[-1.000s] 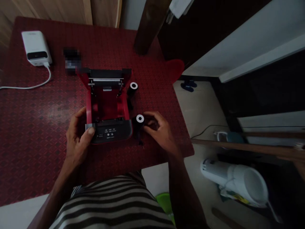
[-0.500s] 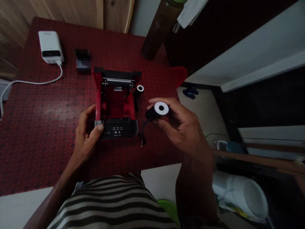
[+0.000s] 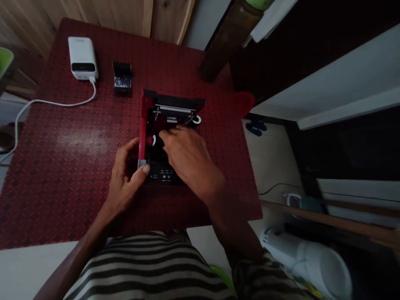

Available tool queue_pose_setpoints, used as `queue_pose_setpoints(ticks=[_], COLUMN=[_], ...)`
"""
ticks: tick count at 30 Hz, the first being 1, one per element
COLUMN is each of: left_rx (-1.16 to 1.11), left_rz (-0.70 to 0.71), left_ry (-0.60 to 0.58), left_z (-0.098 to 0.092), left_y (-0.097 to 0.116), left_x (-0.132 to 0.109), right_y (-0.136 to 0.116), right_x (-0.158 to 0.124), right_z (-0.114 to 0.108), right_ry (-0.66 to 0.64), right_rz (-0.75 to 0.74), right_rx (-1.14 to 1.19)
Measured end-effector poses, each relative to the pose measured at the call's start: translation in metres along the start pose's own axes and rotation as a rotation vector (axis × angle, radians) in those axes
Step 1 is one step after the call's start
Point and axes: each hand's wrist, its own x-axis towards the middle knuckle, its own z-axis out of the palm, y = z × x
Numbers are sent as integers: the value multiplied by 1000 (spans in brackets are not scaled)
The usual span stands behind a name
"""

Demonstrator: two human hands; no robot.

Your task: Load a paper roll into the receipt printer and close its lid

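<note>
Head view: right hand (image 3: pixel 189 160) fingers curl around a white-ended black roll (image 3: pixel 158 146) inside an open red-and-black plastic printer (image 3: pixel 158 177), hiding much of its bay. The left hand (image 3: pixel 128 174) clasps the printer's grey front corner. Beyond its right wall, partly hidden, is another white-ended black roll (image 3: pixel 196 121); a white power bank (image 3: pixel 81 56) lies farther left.

Table (image 3: pixel 78 175): dk red w/ blk diamonds. Device (image 3: pixel 142 141): red L side, blk near panel (image 3: pixel 163 176) w/ wht marks. Roll (image 3: pixel 158 143) inside: blk, wht end. Far L power bank (image 3: pixel 81 50): wht, blk strip (image 3: pixel 83 67). Far R bottle (image 3: pixel 229 39): brown, green cap (image 3: pixel 259 3). Near garment (image 3: pixel 150 266): blk/off-wht stripes.
</note>
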Motion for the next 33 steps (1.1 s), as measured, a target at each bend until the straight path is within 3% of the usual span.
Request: queue_pose_setpoints(ticks=[6, 11, 14, 18, 22, 27, 33], left_rx=[-20, -13, -2, -1, 17, 24, -50], left_rz=[-37, -32, -37, -35, -13, -7, -64], left_ry=[-10, -8, -16, -12, 14, 22, -3], left_z=[1, 0, -1, -1, 1, 1, -2], left_y=[1, 2, 5, 6, 5, 8, 16], left_x=[-1, 0, 0, 0, 0, 3, 2], right_y=[-1, -2, 5, 22, 33, 35, 36], right_x=[15, 18, 12, -6, -18, -13, -23], right_z=[-6, -2, 8, 11, 2, 4, 11], right_ry=[-133, -137, -53, 109, 51, -13, 236], right_rz=[59, 65, 29, -132, -299, -316, -261], right_rx=[-30, 7, 72, 250, 382, 369, 347])
